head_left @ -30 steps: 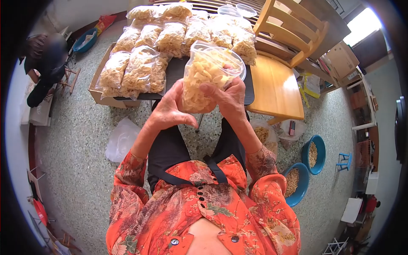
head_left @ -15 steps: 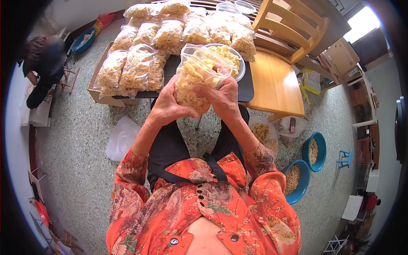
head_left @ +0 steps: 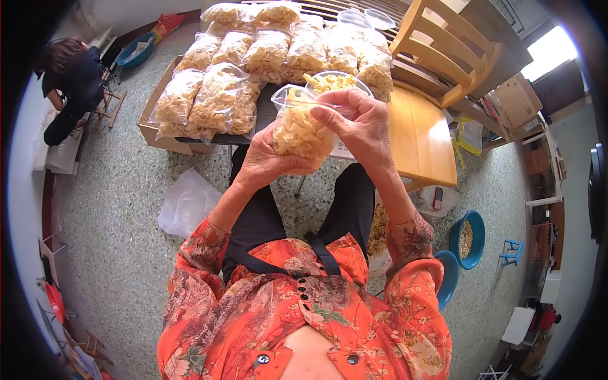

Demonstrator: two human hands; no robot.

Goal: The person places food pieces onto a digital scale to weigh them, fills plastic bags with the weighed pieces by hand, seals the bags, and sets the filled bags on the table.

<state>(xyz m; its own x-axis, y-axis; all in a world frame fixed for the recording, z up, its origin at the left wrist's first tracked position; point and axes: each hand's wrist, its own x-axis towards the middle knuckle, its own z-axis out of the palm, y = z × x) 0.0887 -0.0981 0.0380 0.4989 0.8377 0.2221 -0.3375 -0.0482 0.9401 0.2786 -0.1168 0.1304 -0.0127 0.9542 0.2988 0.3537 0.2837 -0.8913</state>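
A clear plastic bag (head_left: 303, 136) filled with pale yellow dried pieces is held upright over my lap. My left hand (head_left: 269, 155) wraps round its lower left side. My right hand (head_left: 361, 123) pinches the upper right edge of the bag between thumb and fingers. Just behind the bag, a round clear container (head_left: 332, 80) of similar yellow pieces sits on the dark table (head_left: 267, 104), partly hidden by my right hand. Several filled clear bags (head_left: 215, 98) stand and lie in rows on the table.
A wooden chair (head_left: 423, 136) stands right of the table. Blue basins (head_left: 468, 239) and an empty-looking plastic bag (head_left: 189, 204) are on the floor. A cardboard box (head_left: 152, 130) is at the table's left. Another person (head_left: 73, 82) sits at the far left.
My right hand has moved from the bag's side up to its top edge. The bag stands more upright, and its mouth looks flatter. The view has shifted slightly.
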